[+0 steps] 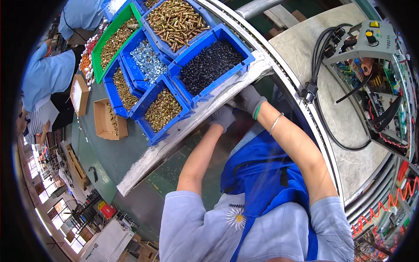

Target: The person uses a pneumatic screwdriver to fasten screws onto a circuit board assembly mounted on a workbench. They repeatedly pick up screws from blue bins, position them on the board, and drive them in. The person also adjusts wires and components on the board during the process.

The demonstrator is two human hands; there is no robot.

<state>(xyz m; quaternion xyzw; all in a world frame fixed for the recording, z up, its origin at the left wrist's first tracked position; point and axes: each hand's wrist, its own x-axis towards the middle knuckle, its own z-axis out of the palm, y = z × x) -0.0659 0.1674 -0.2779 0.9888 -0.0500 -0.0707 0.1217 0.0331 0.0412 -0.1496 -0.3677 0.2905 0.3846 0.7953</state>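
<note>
Both of my hands wear grey gloves and reach to the pale, worn edge of the workbench (pixel 146 169). My left hand (pixel 223 118) is just below that edge, near the blue bin holding brass-coloured fasteners (pixel 163 110). Further right, my right hand (pixel 249 101) is at the underside of the edge, in front of the blue bin of black screws (pixel 211 66). The fingers of both hands are hidden by the edge and shadow, so what they touch or hold cannot be made out. A blue apron (pixel 266 174) lies over my lap.
More bins of fasteners stand behind, including a green bin (pixel 97 65) and long golden screws (pixel 176 24). A cardboard box (pixel 102 133) sits to their left. At right, a conveyor carries an opened device with exposed wiring (pixel 375 83) and a black cable (pixel 316 87). Other people work at far left.
</note>
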